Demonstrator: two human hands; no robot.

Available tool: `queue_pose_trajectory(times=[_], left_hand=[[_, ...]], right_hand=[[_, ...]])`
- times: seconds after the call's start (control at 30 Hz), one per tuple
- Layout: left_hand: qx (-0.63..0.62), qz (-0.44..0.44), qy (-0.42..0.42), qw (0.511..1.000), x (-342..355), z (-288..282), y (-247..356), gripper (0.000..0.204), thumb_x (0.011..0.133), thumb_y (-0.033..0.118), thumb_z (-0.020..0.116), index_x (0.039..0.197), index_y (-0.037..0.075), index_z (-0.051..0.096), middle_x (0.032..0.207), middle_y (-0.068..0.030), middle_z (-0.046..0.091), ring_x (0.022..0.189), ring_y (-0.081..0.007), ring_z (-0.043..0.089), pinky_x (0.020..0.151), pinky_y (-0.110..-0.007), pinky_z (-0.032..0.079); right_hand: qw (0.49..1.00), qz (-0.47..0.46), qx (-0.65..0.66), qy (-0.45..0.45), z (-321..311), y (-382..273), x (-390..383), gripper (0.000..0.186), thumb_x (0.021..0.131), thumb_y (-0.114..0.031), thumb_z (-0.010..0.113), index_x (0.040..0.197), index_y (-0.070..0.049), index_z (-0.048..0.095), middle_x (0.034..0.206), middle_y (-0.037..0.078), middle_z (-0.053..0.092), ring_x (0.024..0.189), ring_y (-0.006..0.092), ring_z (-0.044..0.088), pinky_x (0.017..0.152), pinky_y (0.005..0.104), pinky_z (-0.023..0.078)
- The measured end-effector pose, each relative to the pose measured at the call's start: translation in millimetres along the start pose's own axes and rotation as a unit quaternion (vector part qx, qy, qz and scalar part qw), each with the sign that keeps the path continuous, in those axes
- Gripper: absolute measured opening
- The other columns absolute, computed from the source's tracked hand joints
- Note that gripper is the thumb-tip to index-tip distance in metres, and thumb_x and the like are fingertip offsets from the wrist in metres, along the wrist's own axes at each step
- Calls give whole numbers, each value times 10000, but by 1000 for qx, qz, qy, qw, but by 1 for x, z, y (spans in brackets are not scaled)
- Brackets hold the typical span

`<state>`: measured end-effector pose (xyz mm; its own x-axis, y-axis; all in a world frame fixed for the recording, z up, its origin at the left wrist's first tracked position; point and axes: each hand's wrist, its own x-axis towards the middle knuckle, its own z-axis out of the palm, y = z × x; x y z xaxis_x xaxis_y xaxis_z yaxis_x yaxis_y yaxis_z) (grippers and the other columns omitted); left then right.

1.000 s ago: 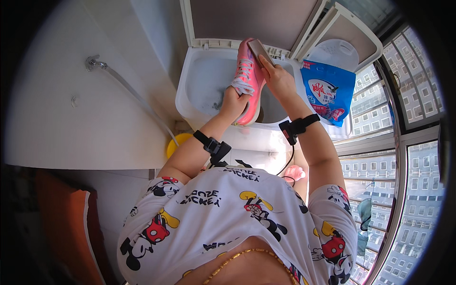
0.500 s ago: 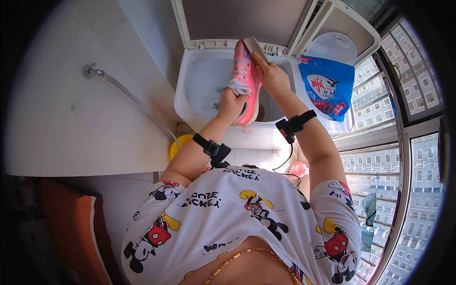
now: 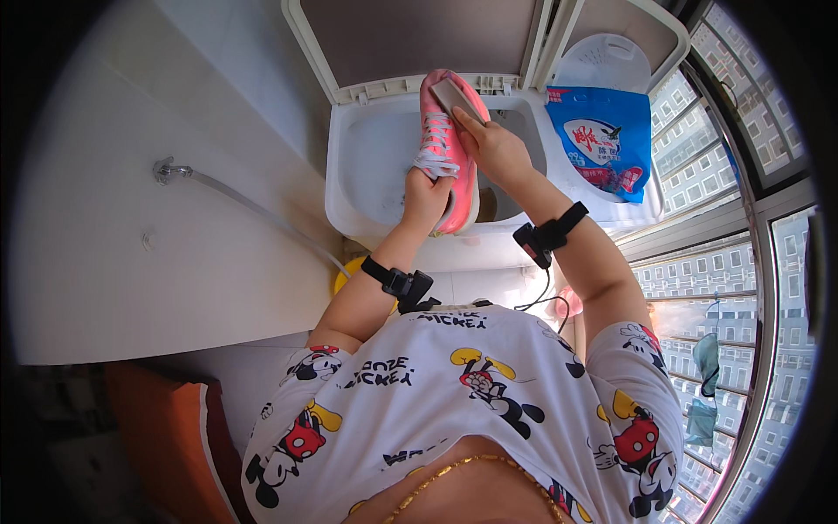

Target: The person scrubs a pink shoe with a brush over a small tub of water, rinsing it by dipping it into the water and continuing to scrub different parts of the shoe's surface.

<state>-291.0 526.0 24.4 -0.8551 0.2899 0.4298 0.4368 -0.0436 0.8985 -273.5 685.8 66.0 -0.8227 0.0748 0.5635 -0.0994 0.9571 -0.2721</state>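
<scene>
A pink sneaker [image 3: 463, 166] with white laces is held toe-up over the open washing machine tub [image 3: 330, 166]. My left hand [image 3: 427, 199] is closed on it at the tongue and ankle opening. In my right hand [image 3: 497, 150] is a brush [image 3: 457, 100] with a flat brown back, laid against the upper near the toe. Its bristles are hidden under the back. A black strap with a small device sits on each forearm.
The raised machine lids [image 3: 419, 39] stand behind the tub. On the right of the machine lies a blue detergent bag [image 3: 602, 144], in front of a white perforated disc [image 3: 604, 63]. A grey hose [image 3: 262, 214] runs from the wall tap [image 3: 170, 170] past a yellow basin [image 3: 346, 278]. Barred windows line the right.
The brush has shifted from the sneaker's right edge onto the top of its toe. The sneaker has rolled slightly, showing more of its toe. My left hand keeps its hold.
</scene>
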Motion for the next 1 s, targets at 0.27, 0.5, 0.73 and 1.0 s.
queue_pose_trajectory(times=[0.27, 0.5, 0.73, 1.0], left_hand=[[20, 12, -17, 1000, -3, -1, 2, 196, 806, 55, 633, 965, -56, 600, 826, -160, 672, 748, -244, 646, 702, -343, 498], [21, 20, -13, 1000, -1, -5, -2, 142, 798, 7, 628, 933, -25, 597, 843, -84, 647, 779, -163, 609, 728, -300, 489], [-15, 38, -19, 999, -5, 5, 5, 148, 785, -14, 622, 928, -27, 584, 832, -77, 639, 781, -156, 604, 728, -298, 488], [14, 26, -1, 1000, -4, -4, -5, 124, 809, -1, 618, 924, -28, 580, 837, -71, 639, 770, -159, 605, 718, -297, 490]], right_hand=[[999, -23, -40, -1, -6, 13, 18, 456, 914, -267, 545, 1362, -297, 462, 760, 149, 596, 656, 352, 627, 566, 443, 509], [995, -41, 39, -79, -11, 1, -48, 490, 880, -243, 590, 1353, -303, 475, 762, 133, 594, 658, 320, 640, 574, 429, 527], [999, -33, -8, -19, -11, 21, 11, 433, 908, -240, 546, 1335, -287, 488, 776, 143, 601, 663, 351, 624, 585, 440, 511], [994, -31, 66, -78, -15, -7, -77, 463, 904, -272, 553, 1357, -309, 465, 750, 151, 594, 650, 343, 634, 557, 441, 520]])
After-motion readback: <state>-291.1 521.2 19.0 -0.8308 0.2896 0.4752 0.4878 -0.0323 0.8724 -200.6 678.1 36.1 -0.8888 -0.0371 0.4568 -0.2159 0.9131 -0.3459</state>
